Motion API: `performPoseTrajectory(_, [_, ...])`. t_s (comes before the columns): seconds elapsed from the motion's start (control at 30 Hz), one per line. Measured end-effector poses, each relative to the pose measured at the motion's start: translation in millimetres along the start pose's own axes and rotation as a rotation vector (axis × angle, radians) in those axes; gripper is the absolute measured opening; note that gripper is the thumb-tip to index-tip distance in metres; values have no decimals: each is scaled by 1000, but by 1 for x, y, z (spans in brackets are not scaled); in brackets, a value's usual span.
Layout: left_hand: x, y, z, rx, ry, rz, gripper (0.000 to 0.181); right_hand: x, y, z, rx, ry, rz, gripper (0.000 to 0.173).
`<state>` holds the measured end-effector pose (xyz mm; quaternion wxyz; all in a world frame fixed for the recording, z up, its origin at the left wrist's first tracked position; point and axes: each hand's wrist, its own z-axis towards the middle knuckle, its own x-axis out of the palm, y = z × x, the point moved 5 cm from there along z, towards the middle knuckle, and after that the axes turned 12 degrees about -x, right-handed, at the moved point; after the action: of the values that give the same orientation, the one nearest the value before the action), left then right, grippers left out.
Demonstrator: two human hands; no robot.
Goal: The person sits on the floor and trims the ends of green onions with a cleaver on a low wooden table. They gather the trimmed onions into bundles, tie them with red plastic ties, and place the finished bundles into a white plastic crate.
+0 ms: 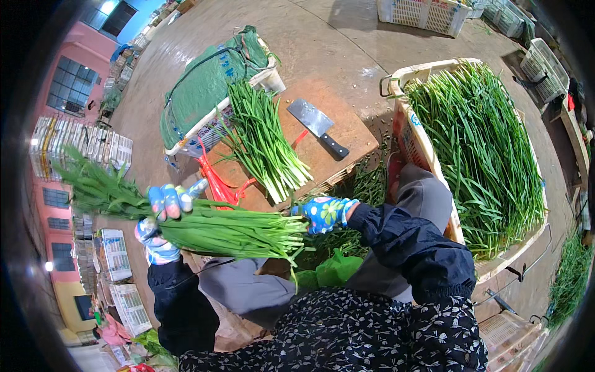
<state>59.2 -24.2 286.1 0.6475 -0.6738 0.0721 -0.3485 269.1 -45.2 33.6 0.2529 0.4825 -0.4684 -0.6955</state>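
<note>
My left hand (165, 218), in a patterned blue-and-white glove, is closed around the middle of a bunch of garlic chives (228, 228). The bunch lies nearly level above my lap, pale stem ends to the right, leaf tips to the left. At those stem ends is my right hand (325, 214), in a blue flowered glove; its fingertips are partly hidden, so its grip is unclear. A second pile of chives (265, 139) rests on the wooden board (355, 135) ahead. Beside it lies a cleaver (316, 125) with a black handle. Red plastic strips (216, 181) lie at the board's left.
To my right stands a white plastic crate (432, 149) full of chives (479, 158). A crate covered with green cloth (204, 88) stands beyond the board. Trimmings (372, 181) and a green plastic bag (339, 267) are between my legs. Stacked crates (81, 144) line the left.
</note>
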Motion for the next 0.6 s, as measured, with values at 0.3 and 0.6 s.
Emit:
performPoseTrajectory(0.3, [-3,-37,-65,212,-9,-112,21,8,-25,-45,6,21,-185,18])
performPoseTrajectory(0.6, [4,-32,-90,234,-24,-110,21,-65,61,-36,187,150,-331,65])
